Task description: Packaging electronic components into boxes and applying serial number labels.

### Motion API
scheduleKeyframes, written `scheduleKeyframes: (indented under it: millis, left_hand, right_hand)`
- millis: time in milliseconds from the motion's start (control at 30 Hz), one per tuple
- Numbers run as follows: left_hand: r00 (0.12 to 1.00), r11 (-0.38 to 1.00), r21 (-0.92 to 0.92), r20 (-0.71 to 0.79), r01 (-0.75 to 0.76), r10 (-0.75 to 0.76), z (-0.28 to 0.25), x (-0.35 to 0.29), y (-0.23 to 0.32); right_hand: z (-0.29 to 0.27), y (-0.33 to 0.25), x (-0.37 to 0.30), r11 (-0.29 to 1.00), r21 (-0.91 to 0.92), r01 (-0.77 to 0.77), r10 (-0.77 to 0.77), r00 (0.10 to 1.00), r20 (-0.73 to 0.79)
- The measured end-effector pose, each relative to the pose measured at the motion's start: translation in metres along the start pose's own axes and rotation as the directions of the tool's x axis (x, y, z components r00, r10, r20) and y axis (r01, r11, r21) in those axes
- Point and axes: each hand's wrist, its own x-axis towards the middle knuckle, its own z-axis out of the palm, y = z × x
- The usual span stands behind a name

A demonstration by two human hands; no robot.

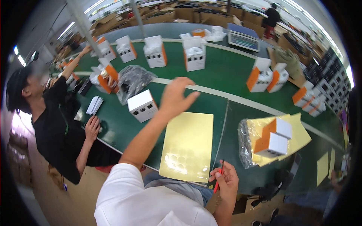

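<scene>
My left hand [176, 98] reaches out over the far end of a yellow sheet, thumb and fingers apart, holding nothing. Just left of its wrist stands a closed white box [142, 107] with dark printed squares on its side. The yellow sheet [192, 135] lies flat before me, with rows of clear round stickers [177, 162] on its near part. Beside the sheet's near right corner, my right hand [227, 180] pinches a thin red tool [217, 184] with a dark tip; its exact kind is too small to tell.
Open white-and-orange boxes [194, 56] stand along the green belt [222, 67] beyond a pale rail. To the right, two boxes [274, 138] rest on more yellow sheets [301, 135]. A grey plastic bag [134, 81] lies behind the closed box. At left, a co-worker [56, 124] reaches toward the belt.
</scene>
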Motion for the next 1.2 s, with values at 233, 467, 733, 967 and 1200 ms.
scheduleKeyframes:
  millis: [233, 467, 733, 967, 1200]
  left_hand:
    - [0.922, 0.795, 0.604, 0.274, 0.057, -0.275, -0.164, -0.088, -0.058]
    - [0.904, 0.947, 0.148, 0.289, 0.284, -0.316, -0.156, -0.091, -0.052]
    - [0.915, 0.992, 0.000, 0.387, 0.127, -0.117, -0.096, -0.064, -0.067]
    - [0.691, 0.846, -0.509, 0.669, 0.160, 0.273, -0.063, -0.114, -0.045]
    - [0.740, 0.964, -0.217, 0.620, -0.156, 0.259, -0.034, -0.144, -0.068]
  right_hand:
    - [0.010, 0.005, 0.035, 0.995, -0.066, -0.078, 0.080, 0.996, 0.032]
    - [0.032, 0.000, 0.042, 0.956, -0.293, 0.009, -0.026, 0.998, -0.055]
    - [0.050, -0.002, 0.032, 0.940, -0.337, -0.055, 0.016, 0.993, -0.115]
    - [0.078, -0.005, 0.070, 0.498, -0.862, 0.094, -0.113, 0.993, 0.043]
    - [0.112, 0.020, 0.110, 0.228, -0.958, 0.171, -0.068, 0.985, 0.160]
